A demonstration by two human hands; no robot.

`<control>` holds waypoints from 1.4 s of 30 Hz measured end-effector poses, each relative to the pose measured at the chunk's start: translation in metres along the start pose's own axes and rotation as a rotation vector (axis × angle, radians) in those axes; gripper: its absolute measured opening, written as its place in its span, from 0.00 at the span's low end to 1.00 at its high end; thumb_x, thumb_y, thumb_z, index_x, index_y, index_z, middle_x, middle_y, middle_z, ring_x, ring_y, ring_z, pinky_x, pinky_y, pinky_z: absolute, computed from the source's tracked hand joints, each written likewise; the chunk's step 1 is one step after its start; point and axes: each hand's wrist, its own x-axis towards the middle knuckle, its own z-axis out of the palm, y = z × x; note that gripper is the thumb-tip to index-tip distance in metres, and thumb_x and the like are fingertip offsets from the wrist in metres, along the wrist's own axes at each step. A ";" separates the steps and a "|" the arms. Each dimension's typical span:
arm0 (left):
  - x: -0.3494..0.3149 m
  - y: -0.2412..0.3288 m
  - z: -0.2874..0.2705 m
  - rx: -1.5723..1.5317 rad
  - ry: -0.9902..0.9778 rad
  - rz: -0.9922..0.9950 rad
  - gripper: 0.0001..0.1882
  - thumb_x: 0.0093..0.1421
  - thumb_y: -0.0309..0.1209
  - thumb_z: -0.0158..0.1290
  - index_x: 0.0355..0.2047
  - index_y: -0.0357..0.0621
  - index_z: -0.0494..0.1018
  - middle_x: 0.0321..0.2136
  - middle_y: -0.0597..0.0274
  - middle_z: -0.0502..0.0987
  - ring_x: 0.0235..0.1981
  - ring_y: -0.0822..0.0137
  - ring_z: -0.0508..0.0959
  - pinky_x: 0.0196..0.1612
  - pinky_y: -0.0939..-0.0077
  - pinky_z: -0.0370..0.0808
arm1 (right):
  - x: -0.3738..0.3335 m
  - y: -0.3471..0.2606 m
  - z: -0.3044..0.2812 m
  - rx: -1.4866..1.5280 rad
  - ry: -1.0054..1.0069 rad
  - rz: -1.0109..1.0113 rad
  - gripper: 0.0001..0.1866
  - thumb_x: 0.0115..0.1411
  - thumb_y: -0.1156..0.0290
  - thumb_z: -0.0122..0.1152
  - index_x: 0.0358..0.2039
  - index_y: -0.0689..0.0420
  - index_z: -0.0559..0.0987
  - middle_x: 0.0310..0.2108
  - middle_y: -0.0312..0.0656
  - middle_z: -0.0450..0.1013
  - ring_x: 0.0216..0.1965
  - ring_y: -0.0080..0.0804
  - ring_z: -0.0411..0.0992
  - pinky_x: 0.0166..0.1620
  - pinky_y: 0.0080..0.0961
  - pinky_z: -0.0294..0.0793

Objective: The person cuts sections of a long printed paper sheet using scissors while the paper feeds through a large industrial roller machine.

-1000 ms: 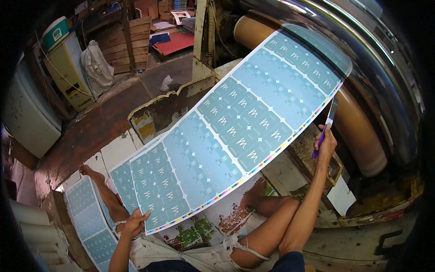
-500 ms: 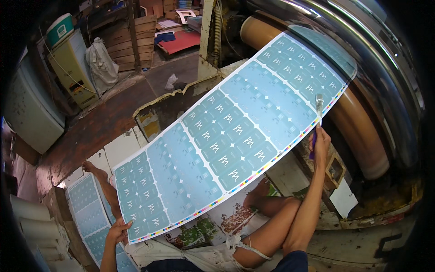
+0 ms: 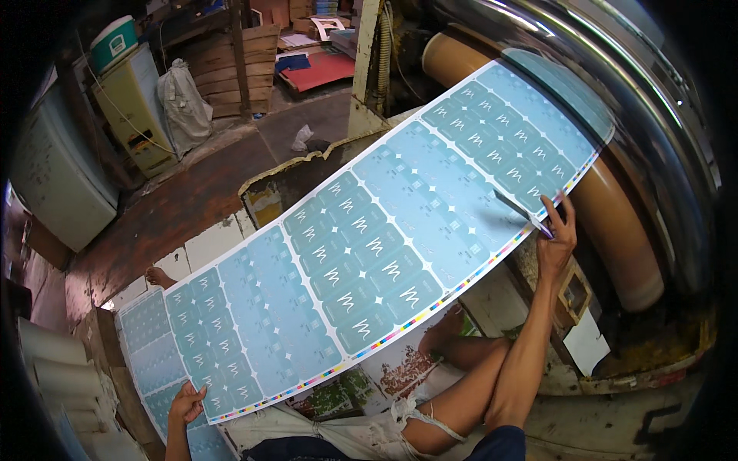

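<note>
A long printed sheet in light blue and teal slants up from my lap to the rollers at upper right. At its lower left corner, my left hand pinches the edge. My right hand is closed on a purple-handled knife by the sheet's right edge. Its thin blade is blurred and reaches over the sheet, near a white dividing band. One finger of that hand points up along the colour-marked margin. A stack of similar printed sheets lies at lower left, partly covered by the long sheet.
A shiny metal roller and a brown roller fill the right side. A worn machine frame stands behind the sheet. My bare legs are below it. A white cabinet and a covered bundle stand far left.
The sheet has slid down and left, with more printing showing near the rollers. My left hand moved left with its corner. The knife swung from upright to pointing left across the sheet.
</note>
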 end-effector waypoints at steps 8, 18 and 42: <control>-0.035 0.045 -0.117 0.299 0.295 0.142 0.13 0.62 0.20 0.52 0.48 0.36 0.69 0.40 0.59 0.78 0.37 0.68 0.80 0.40 0.70 0.81 | -0.064 0.021 0.047 0.151 -0.248 0.409 0.26 0.44 0.90 0.48 0.42 0.58 0.82 0.40 0.52 0.79 0.39 0.35 0.79 0.43 0.24 0.74; 0.029 0.055 -0.073 0.345 0.425 0.195 0.16 0.61 0.22 0.54 0.50 0.36 0.68 0.35 0.59 0.76 0.30 0.70 0.76 0.32 0.73 0.74 | -0.067 0.001 0.066 0.288 -0.340 0.338 0.22 0.44 0.86 0.49 0.39 0.62 0.83 0.33 0.52 0.80 0.34 0.34 0.80 0.40 0.23 0.74; 0.114 0.060 -0.123 0.698 0.494 0.282 0.15 0.60 0.18 0.52 0.49 0.38 0.73 0.27 0.61 0.78 0.15 0.69 0.71 0.14 0.73 0.66 | -0.070 -0.145 0.068 0.330 -0.494 0.244 0.09 0.52 0.76 0.59 0.34 0.61 0.83 0.21 0.56 0.73 0.17 0.28 0.67 0.26 0.28 0.68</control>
